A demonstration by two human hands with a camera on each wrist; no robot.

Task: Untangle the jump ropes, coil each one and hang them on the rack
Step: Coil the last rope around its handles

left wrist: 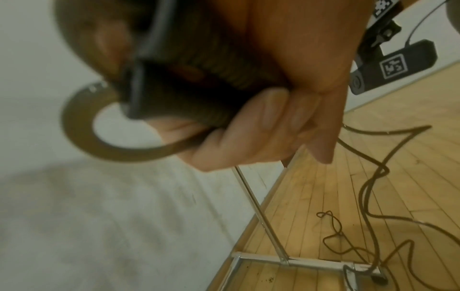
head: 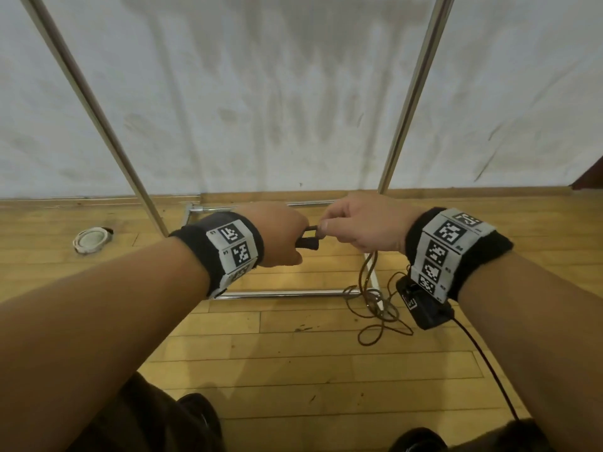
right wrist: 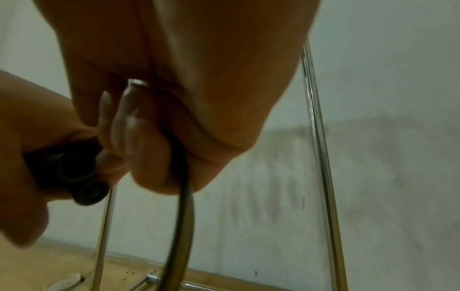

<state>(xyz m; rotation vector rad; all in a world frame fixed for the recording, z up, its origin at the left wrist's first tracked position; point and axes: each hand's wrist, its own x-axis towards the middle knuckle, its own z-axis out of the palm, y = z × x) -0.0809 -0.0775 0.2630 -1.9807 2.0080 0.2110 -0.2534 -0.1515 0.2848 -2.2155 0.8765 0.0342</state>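
Two dark handles [head: 308, 239] clamped in left hand [head: 282, 238]; right hand [head: 360, 221] pinching brown cord [head: 368, 272], slack tangled on floor [head: 293, 353] beside rack [head: 414, 93] base. Judged light, limp, kink-prone; best taken near handles.

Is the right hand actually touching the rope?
Touching. In the right wrist view the right hand's fingers curl round the rope, which hangs down from them.

My head view is evenly lit, edges bowed; both wrist views are dim, with close hands [left wrist: 248, 78] blurred.
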